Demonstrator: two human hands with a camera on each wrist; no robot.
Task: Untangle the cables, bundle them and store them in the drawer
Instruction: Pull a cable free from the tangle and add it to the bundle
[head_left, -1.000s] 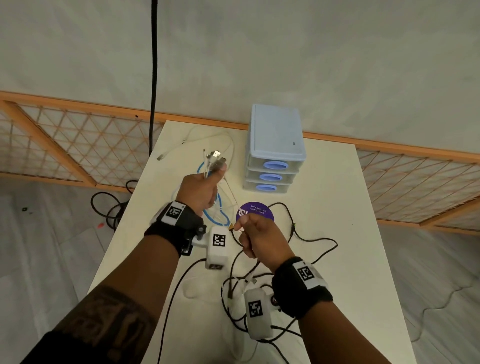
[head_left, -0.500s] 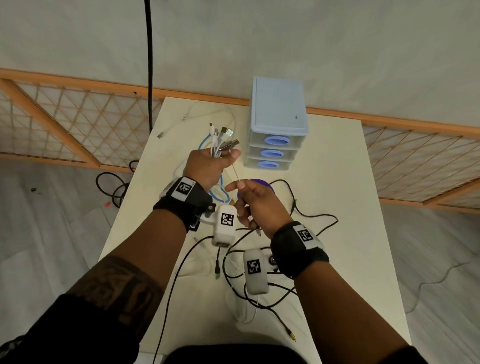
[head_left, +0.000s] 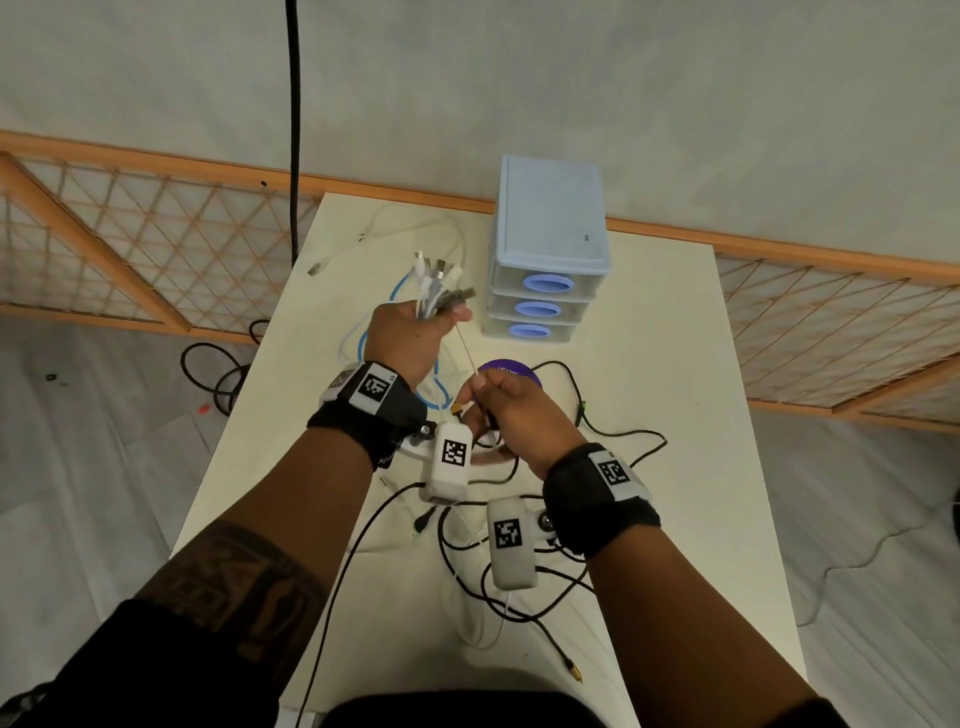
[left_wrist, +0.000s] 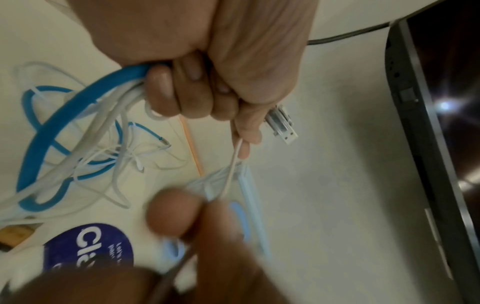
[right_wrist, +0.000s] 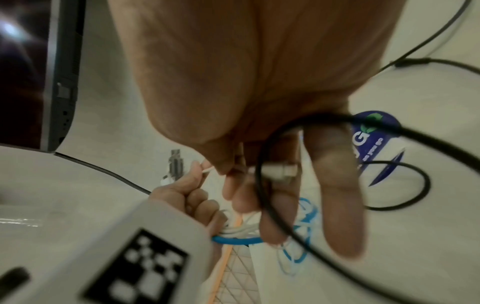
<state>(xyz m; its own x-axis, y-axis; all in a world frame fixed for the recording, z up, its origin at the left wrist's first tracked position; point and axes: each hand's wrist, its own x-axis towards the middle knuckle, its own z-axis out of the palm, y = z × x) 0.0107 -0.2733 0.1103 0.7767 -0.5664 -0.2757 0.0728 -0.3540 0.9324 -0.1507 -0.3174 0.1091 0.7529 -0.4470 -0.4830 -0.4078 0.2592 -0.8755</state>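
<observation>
My left hand (head_left: 413, 338) is raised over the white table (head_left: 665, 322) and grips a bundle of cable ends (head_left: 436, 283), white and blue, with USB plugs sticking out above the fist. The left wrist view shows the blue cable (left_wrist: 52, 127) and white cables hanging from that fist (left_wrist: 207, 92). A thin white cable (head_left: 467, 348) runs taut from it down to my right hand (head_left: 488, 402), which pinches it. Across the right fingers (right_wrist: 335, 185) lies a black cable (right_wrist: 262, 164). The light blue drawer unit (head_left: 548, 249) stands at the back with all three drawers closed.
A purple round disc (head_left: 519, 370) lies just beyond my right hand. Loose black cables (head_left: 623, 441) sprawl over the table's near half, and white ones (head_left: 415, 228) lie at the back left. A black cord (head_left: 294, 130) hangs down behind the table's left corner. A wooden lattice fence (head_left: 130, 244) runs behind.
The left hand has lifted the bundle of cable ends higher. The right hand went up close to it, then drew back along the thin white cable, which is now stretched between them.
</observation>
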